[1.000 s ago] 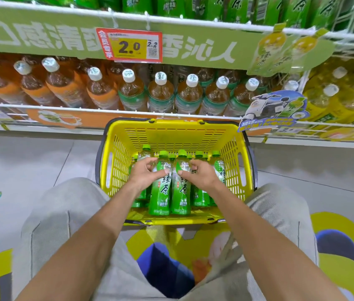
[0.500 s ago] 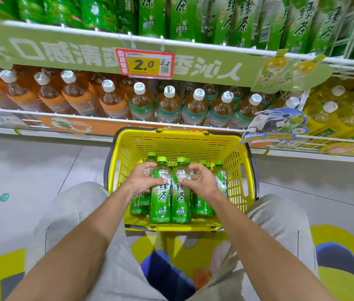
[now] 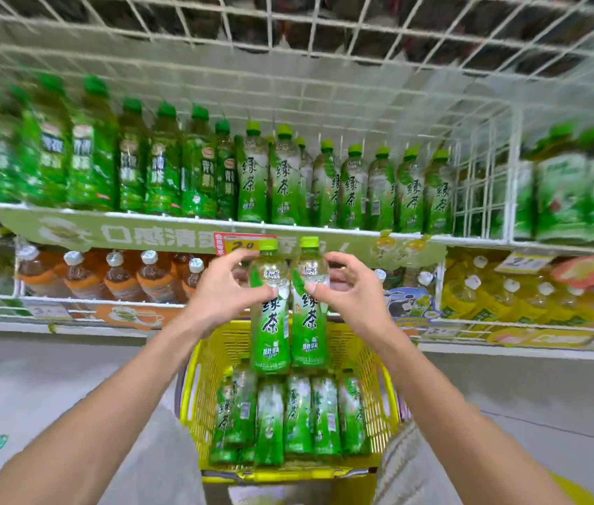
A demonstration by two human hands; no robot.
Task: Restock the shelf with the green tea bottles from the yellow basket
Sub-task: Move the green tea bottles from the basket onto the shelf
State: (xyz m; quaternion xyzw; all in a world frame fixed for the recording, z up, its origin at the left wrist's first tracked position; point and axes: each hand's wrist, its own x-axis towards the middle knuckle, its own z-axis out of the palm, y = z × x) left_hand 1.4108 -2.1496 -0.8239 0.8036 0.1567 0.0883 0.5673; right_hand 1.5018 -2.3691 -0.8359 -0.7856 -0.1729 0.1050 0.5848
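Left hand: your left hand (image 3: pixel 228 289) grips the left bottle (image 3: pixel 269 308) near its neck, thumb across the front.
Right hand: your right hand (image 3: pixel 348 291) clasps the right bottle (image 3: pixel 309 304) the same way.
Held bottles: upright, side by side and touching, raised above the yellow basket (image 3: pixel 211 362).
Basket: at 6 o'clock from the pair, more bottles (image 3: pixel 297 413) lying inside.
Shelf: the green tea row (image 3: pixel 354 187) stands at 12 o'clock, above the price tag (image 3: pixel 241 244).
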